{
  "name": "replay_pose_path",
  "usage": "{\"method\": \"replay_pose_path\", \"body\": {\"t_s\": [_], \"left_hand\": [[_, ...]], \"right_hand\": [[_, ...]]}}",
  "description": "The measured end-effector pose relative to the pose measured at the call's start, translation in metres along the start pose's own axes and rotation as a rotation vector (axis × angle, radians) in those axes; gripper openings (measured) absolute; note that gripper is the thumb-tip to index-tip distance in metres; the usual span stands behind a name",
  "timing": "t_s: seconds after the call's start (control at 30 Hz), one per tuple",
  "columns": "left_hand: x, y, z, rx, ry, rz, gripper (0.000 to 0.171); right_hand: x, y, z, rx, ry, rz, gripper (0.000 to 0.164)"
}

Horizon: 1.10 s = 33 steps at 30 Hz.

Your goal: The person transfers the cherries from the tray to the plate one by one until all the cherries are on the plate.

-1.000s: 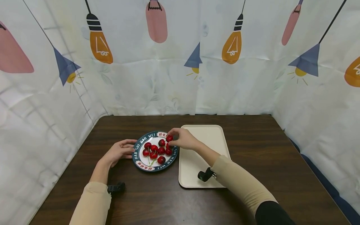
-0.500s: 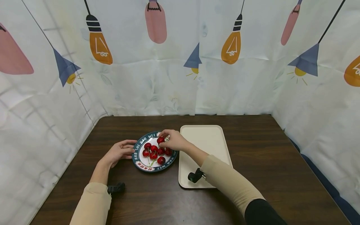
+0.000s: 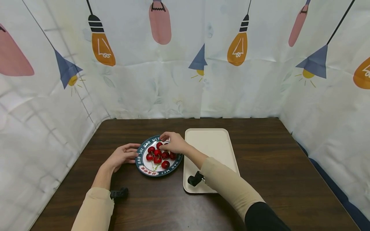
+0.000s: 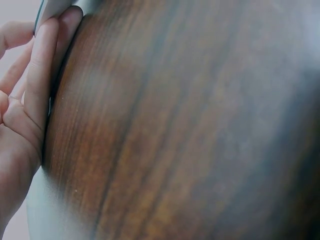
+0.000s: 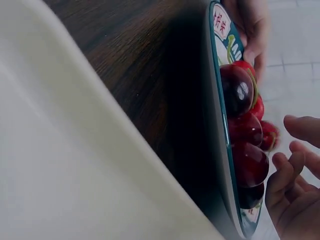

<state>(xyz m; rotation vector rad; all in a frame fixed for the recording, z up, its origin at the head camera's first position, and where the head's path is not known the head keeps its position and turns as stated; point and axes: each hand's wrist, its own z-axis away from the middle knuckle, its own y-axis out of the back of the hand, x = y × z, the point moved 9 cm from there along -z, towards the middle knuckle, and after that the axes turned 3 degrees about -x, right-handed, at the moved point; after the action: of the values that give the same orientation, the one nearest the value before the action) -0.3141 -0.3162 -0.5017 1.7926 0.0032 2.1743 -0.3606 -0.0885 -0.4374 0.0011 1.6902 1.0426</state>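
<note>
In the head view, a round plate (image 3: 158, 173) with a dark teal lettered rim holds several red cherries (image 3: 157, 159), some with green stems. My left hand (image 3: 122, 156) rests its fairly straight fingertips against the plate's left rim. Over the plate's far right part, my right hand (image 3: 174, 143) has its fingers apart from the thumb. One cherry (image 3: 159, 145) lies close beside these fingertips. In the right wrist view, a gap shows between the right fingers (image 5: 281, 184) and the cherries, and nothing is held. The hand hides part of the plate.
A cream rectangular tray (image 3: 206, 138) lies right of the plate, under my right forearm. Both rest on a dark wooden table (image 3: 260, 154). A patterned curtain (image 3: 173, 89) hangs behind and along both sides. Wrist cameras (image 3: 119, 193) are strapped to both arms.
My right hand has carried a cherry leftward from the plate's right rim and let it go among the others. The left hand and the tray have stayed put.
</note>
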Motion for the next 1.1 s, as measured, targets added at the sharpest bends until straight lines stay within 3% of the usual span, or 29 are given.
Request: {"method": "replay_pose_path", "body": {"t_s": [0.27, 0.6, 0.9, 1.1], "left_hand": [[0.001, -0.003, -0.003, -0.005, 0.001, 0.0, 0.058], [0.002, -0.001, -0.004, 0.004, 0.014, -0.004, 0.058], [0.005, -0.004, 0.003, 0.021, 0.039, -0.012, 0.059], [0.017, -0.006, 0.018, 0.046, -0.009, -0.159, 0.055]], "right_hand": [[0.01, 0.011, 0.012, 0.004, 0.031, 0.01, 0.032], [0.021, 0.046, 0.052, -0.042, 0.075, 0.037, 0.034], [0.059, 0.085, 0.107, -0.024, 0.012, 0.026, 0.034], [0.085, 0.122, 0.153, 0.042, -0.006, 0.064, 0.035]]}}
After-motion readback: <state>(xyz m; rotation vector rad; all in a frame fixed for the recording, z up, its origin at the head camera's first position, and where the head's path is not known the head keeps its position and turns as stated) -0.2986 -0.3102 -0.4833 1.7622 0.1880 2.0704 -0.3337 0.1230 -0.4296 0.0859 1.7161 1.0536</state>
